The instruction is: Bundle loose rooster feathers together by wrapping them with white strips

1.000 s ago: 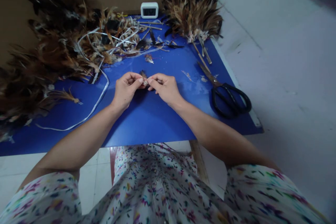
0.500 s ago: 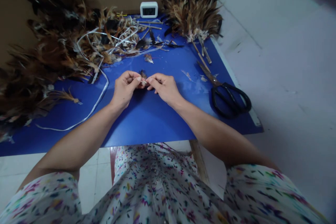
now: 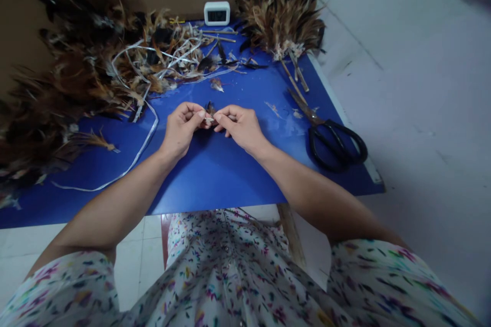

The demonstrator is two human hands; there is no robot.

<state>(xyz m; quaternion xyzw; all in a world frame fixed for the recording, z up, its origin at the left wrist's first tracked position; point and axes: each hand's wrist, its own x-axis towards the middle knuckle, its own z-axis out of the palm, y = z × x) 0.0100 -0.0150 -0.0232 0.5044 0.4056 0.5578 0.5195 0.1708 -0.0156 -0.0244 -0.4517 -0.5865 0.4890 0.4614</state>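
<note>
In the head view, your left hand [image 3: 180, 129] pinches a little feather bunch [image 3: 209, 108] over the blue table [image 3: 222, 184]. Your right hand [image 3: 242, 127] is right beside it, but I can't tell if it's pinching too. Big scissors [image 3: 335, 145] lie to the right. A messy feather pile [image 3: 72, 76] sits to the left.

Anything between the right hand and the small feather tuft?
Nothing visible. The right hand is right at the small feather tuft, which the left hand pinches. The scissors lie off to the right, the white ribbon to the left.
</note>
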